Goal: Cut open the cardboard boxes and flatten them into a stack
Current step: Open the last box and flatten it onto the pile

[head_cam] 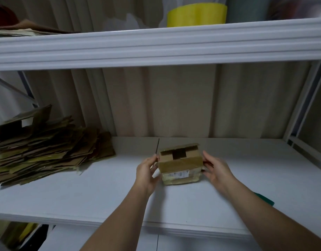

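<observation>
One taped box [180, 163], one flattened cardboard stack [47, 151], one blade [157, 148], two hands.

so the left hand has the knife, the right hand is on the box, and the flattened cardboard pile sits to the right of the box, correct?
Not quite. The head view shows the flattened cardboard pile to the left of the box, not the right. The rest holds: the left hand holds the knife and the right hand touches the box.
</observation>
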